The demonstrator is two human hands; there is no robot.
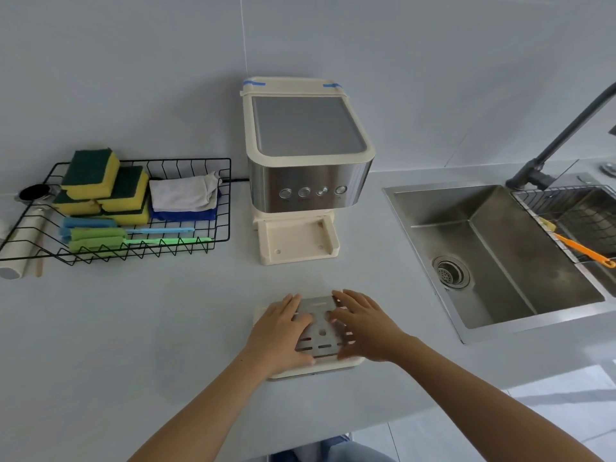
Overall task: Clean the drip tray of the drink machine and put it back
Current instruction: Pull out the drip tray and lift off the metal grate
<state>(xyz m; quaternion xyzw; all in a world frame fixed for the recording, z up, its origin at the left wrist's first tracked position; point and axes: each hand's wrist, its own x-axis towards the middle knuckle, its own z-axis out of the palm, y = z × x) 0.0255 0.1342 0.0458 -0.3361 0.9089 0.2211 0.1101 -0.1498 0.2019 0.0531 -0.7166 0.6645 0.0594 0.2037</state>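
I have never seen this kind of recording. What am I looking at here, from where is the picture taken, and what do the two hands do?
There is one picture, taken by a camera worn on a person's head, looking down at a kitchen counter. No robot is here, only two bare hands.

The left hand and the right hand lie flat on the drip tray, a cream tray with a slotted metal grate on top. It rests on the counter, taken out of the drink machine behind it.

To the left, a wire basket holds sponges, cloths and brushes. To the right is a steel sink with a dark tap.
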